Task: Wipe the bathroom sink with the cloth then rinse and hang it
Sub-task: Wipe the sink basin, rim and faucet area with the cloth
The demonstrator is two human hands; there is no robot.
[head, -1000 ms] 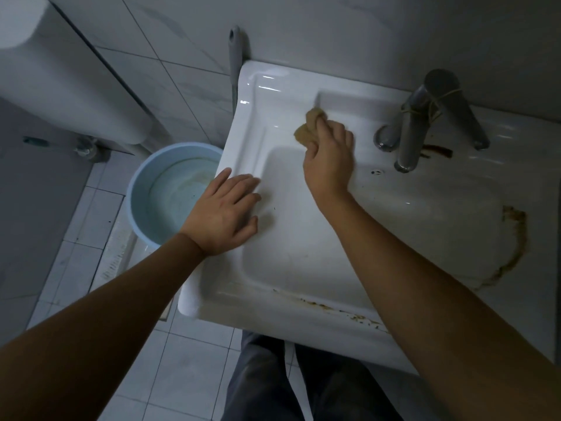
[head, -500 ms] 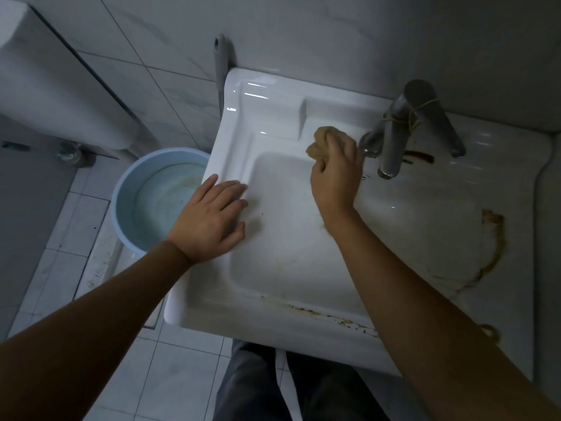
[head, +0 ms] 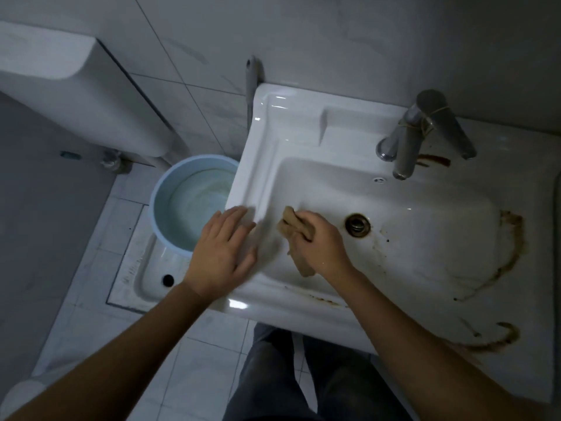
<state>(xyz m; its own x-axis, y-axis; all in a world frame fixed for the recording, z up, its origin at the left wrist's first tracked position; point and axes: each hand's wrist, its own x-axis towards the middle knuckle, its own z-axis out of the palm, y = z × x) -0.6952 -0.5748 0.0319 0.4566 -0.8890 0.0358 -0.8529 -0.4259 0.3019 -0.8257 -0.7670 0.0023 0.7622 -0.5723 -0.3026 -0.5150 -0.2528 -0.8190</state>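
A white bathroom sink (head: pixel 303 141) fills the middle and right of the view, with brown stains along its front and right rim. My right hand (head: pixel 321 244) grips a crumpled tan cloth (head: pixel 293 226) and presses it against the basin's near-left inner wall, left of the drain (head: pixel 358 224). A tail of the cloth hangs below my fist. My left hand (head: pixel 221 253) rests flat, fingers straight, on the sink's left rim. The metal faucet (head: pixel 406 144) stands at the back right, with a band tied round it.
A light blue bucket (head: pixel 170 189) with water stands on the floor left of the sink, over a squat pan (head: pixel 145 278). A white cistern (head: pixel 76 86) hangs on the left wall. A grey handle (head: pixel 250 77) leans behind the sink corner. My legs are below the sink.
My right hand has carried the cloth from the back ledge near the faucet down to the basin's near-left wall. My left hand stays on the left rim. The drain has come into view.
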